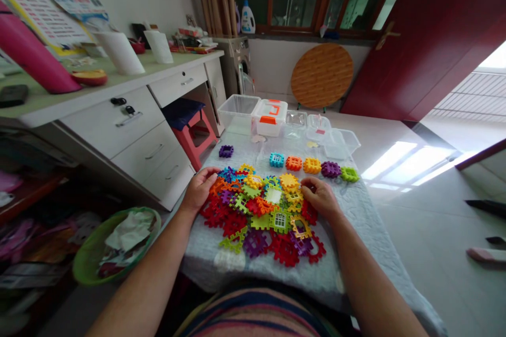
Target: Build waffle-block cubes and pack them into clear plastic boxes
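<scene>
A heap of colourful plastic interlocking building pieces [261, 221] lies on the cloth-covered table in front of me. Red, green, yellow, orange, purple and blue ones overlap, some with window grids. My left hand [201, 188] rests at the heap's left edge, fingers loosely curved and apart, touching the orange and red pieces. On the opposite side my right hand [322, 197] cups the right edge beside yellow and red pieces, its fingers bent and partly hidden. Neither hand visibly holds a piece. Behind the heap stand small stacks, among them a blue stack [276, 159] and an orange stack [293, 163].
Clear plastic boxes stand at the table's far end, including an open bin [238, 110] and a lidded box with orange clips [269, 118]. A lone purple stack [226, 151] sits far left. A green basket [114, 242] and a pink stool [195, 134] flank the table's left.
</scene>
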{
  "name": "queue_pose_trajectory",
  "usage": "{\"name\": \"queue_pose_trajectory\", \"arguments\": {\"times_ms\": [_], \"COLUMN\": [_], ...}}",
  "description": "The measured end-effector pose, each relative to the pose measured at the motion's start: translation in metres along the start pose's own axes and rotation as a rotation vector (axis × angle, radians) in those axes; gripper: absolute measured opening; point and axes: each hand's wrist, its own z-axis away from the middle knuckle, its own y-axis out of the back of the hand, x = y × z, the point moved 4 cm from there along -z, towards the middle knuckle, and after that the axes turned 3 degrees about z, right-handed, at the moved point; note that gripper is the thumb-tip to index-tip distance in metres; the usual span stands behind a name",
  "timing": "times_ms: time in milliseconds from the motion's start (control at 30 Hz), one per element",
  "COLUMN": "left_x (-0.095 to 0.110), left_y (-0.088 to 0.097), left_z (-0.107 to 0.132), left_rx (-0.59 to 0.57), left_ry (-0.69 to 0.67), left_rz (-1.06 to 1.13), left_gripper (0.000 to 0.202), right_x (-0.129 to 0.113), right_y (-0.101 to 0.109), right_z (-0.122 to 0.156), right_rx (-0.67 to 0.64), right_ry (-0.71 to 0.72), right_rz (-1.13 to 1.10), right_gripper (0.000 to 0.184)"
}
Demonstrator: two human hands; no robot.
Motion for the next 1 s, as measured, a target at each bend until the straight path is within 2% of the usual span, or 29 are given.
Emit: {"name": "queue_pose_trajectory", "arguments": {"times_ms": [100,200,267,367,433,500,667,1000], "left_x": [-0.002,-0.001,0.003,0.012,0.015,0.015,0.011,0.008], "left_y": [0.004,0.008,0.012,0.017,0.017,0.015,0.012,0.008], "left_z": [-0.001,-0.002,-0.002,0.002,0.005,0.007,0.006,0.005], "left_rx": [0.066,0.11,0.15,0.252,0.255,0.207,0.149,0.099], "left_ry": [0.037,0.015,-0.052,-0.139,-0.109,-0.069,-0.078,-0.136], "left_rz": [0.069,0.028,-0.106,-0.428,-0.567,-0.604,-0.5,-0.151], "left_gripper": [0.039,0.039,0.036,0.026,0.019,0.017,0.017,0.036], "right_x": [0.0,-0.002,-0.003,-0.002,0.0,0.003,0.005,-0.009], "right_y": [0.0,0.001,0.001,0.001,0.0,-0.001,-0.002,0.004], "right_z": [0.0,0.0,0.0,0.0,0.0,0.0,0.0,0.001], "right_rx": [-0.009,-0.011,-0.007,-0.002,-0.006,-0.011,-0.009,0.003], "right_ry": [-0.015,-0.011,-0.002,0.007,0.002,-0.007,-0.015,0.03], "right_rz": [0.004,0.007,0.015,0.033,0.026,0.021,0.035,0.068], "right_gripper": [0.025,0.025,0.025,0.026,0.027,0.028,0.026,0.022]}}
